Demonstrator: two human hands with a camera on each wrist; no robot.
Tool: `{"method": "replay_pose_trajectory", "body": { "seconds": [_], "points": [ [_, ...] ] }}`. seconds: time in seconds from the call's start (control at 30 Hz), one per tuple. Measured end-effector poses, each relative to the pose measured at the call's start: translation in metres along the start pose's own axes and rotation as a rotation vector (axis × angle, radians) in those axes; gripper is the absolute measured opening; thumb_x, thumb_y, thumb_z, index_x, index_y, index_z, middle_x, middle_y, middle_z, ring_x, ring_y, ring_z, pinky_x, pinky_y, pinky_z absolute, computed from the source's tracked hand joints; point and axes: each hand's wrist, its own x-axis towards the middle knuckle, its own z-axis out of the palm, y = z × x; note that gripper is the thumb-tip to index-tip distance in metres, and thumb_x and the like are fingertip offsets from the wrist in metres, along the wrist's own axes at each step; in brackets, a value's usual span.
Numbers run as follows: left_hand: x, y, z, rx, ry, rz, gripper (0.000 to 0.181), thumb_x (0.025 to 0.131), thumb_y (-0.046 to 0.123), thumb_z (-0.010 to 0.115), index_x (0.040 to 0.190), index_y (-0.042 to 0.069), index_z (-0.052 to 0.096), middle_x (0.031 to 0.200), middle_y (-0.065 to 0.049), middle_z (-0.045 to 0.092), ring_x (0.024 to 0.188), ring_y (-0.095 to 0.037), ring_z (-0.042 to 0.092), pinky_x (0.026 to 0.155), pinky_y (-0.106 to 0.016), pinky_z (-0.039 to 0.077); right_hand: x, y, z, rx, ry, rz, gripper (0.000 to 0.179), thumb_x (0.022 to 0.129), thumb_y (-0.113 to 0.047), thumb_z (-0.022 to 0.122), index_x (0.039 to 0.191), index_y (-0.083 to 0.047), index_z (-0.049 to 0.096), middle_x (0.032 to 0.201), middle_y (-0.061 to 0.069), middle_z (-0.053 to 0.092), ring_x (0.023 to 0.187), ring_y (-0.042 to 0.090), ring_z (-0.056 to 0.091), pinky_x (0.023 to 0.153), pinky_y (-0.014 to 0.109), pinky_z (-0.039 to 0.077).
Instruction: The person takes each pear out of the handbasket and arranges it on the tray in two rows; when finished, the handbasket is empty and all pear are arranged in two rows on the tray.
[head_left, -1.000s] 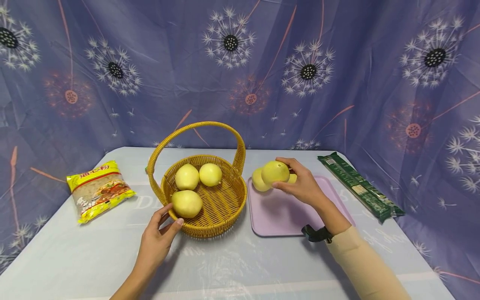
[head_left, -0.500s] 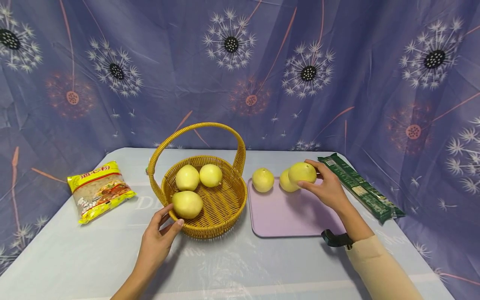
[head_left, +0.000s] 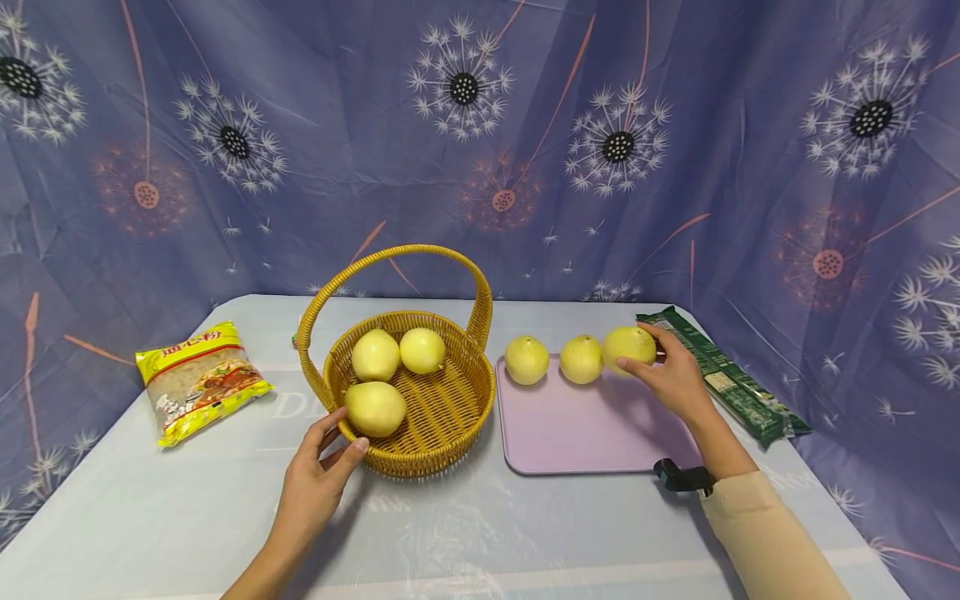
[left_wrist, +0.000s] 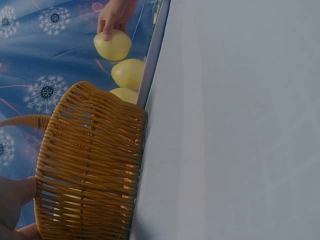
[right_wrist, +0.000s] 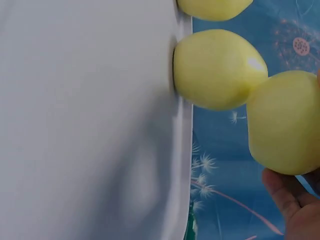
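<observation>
The right hand (head_left: 678, 379) pinches a yellow fruit (head_left: 628, 347) just above the tray (head_left: 592, 437), while the left hand (head_left: 317, 477) holds the basket (head_left: 446, 458); a release too high could roll it into the neighbouring fruit (head_left: 581, 360).

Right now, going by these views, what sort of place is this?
Likely a staged tabletop setup, perhaps for recording; the room beyond is hidden. Dandelion-print fabric screens the back and sides, and a pale table bears a wicker basket of yellow fruit and a lilac tray.
</observation>
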Motion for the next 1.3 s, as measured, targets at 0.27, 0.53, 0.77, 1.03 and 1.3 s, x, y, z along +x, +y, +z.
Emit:
{"method": "replay_pose_trajectory", "body": {
  "seconds": [0.27,0.53,0.77,1.03,1.3],
  "points": [
    [0.000,0.000,0.000,0.000,0.001,0.001,0.056,0.092,0.031,0.062,0.141,0.016,0.040,0.149,-0.013,0.038,0.131,-0.034,0.046,0.098,-0.038,0.051,0.003,0.009,-0.003,-0.006,0.001,0.109,0.077,0.081,-0.039,0.073,0.142,-0.006,0.040,0.129,0.023,0.052,0.105,0.036,0.055,0.071,0.016,0.044],
    [0.000,0.000,0.000,-0.005,0.003,0.005,0.056,0.092,0.029,0.062,0.141,0.015,0.040,0.148,-0.014,0.038,0.130,-0.035,0.046,0.097,-0.037,0.051,0.006,0.012,-0.005,-0.042,-0.019,0.162,0.082,0.083,-0.044,0.070,0.144,-0.003,0.034,0.136,0.025,0.047,0.114,0.040,0.050,0.085,0.048,0.050],
    [0.000,0.001,0.000,-0.005,-0.003,0.000,0.056,0.092,0.031,0.062,0.141,0.015,0.040,0.149,-0.013,0.036,0.130,-0.035,0.046,0.097,-0.038,0.051,0.009,0.017,-0.009,-0.076,-0.057,0.210,0.084,0.084,-0.046,0.068,0.144,0.000,0.031,0.140,0.029,0.042,0.118,0.044,0.048,0.094,0.057,0.045],
    [0.000,0.002,-0.001,-0.009,-0.005,0.000,0.056,0.092,0.031,0.062,0.141,0.016,0.040,0.149,-0.014,0.036,0.130,-0.036,0.046,0.096,-0.036,0.052,0.011,0.023,-0.009,-0.091,-0.104,0.229,0.084,0.085,-0.045,0.066,0.143,0.004,0.030,0.138,0.031,0.042,0.118,0.045,0.047,0.096,0.056,0.044],
    [-0.001,0.001,-0.001,0.000,-0.003,0.006,0.056,0.092,0.030,0.062,0.141,0.015,0.040,0.149,-0.014,0.036,0.130,-0.037,0.046,0.096,-0.038,0.052,0.011,0.032,-0.003,-0.116,-0.137,0.251,0.086,0.085,-0.047,0.066,0.144,0.003,0.030,0.140,0.030,0.041,0.120,0.045,0.046,0.096,0.057,0.043]
  ]
}}
